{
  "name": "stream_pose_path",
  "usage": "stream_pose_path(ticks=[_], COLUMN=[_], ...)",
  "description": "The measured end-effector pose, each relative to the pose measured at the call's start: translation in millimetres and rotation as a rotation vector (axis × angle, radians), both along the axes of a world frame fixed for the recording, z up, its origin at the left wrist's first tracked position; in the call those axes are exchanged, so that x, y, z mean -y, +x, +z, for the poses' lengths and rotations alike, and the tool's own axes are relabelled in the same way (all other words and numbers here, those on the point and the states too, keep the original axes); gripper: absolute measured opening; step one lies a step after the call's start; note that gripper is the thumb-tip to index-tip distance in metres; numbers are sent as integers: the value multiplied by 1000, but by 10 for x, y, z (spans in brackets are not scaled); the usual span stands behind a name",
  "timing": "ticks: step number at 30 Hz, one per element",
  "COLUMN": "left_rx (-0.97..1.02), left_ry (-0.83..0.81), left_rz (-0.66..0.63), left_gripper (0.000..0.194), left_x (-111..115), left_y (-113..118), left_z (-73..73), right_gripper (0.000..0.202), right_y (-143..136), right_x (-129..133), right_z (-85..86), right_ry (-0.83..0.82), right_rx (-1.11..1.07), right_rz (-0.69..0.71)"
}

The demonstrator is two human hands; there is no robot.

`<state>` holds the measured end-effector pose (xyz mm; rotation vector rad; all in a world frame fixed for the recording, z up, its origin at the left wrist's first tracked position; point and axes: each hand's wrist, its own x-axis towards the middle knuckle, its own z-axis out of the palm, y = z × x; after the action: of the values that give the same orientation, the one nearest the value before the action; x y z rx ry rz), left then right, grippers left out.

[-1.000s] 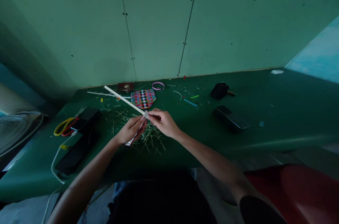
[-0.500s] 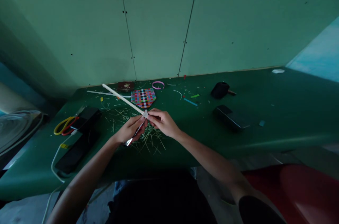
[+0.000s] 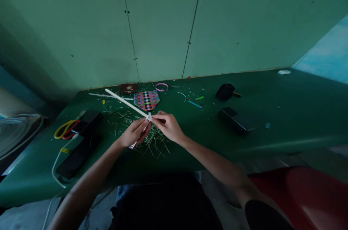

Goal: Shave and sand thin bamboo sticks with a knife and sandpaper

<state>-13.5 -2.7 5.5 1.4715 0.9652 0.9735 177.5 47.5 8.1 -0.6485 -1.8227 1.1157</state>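
Observation:
My left hand is closed round the lower end of a long pale stick, which slants up and to the left. Under the same hand, a dark, shiny-edged slim thing pokes out; its kind is unclear. My right hand pinches a small whitish strip at the stick's end, its fingertips meeting those of the left. Just beyond the hands lies a multicoloured woven piece with a pointed lower edge. A narrow band runs from that point toward my fingers; its end is hidden.
Thin straw-like slivers litter the green tabletop. Left are yellow-and-red-handled scissors, a black box and a white cable. Right are a dark pouch-like thing and a black case. A pink ring lies behind.
Both hands keep nearly the same hold and place. The stick's far end has dipped very slightly, and the shiny thing under my left hand has turned a little. The view has shifted slightly.

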Motion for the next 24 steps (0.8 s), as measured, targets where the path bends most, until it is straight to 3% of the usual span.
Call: stream_pose_path(ticks=[12, 20, 24], left_rx=[-149, 103, -21], left_ry=[176, 120, 81], left_rz=[147, 359, 219], left_gripper=[42, 40, 42], left_x=[-29, -111, -73], left_y=[-11, -242, -155], left_z=[4, 70, 26], right_gripper=[21, 24, 29], right_y=[5, 95, 97], right_x=[-61, -117, -125], right_z=[5, -20, -31], right_ry=[93, 87, 3], right_rx=[50, 80, 72], right_rz=[-96, -109, -55])
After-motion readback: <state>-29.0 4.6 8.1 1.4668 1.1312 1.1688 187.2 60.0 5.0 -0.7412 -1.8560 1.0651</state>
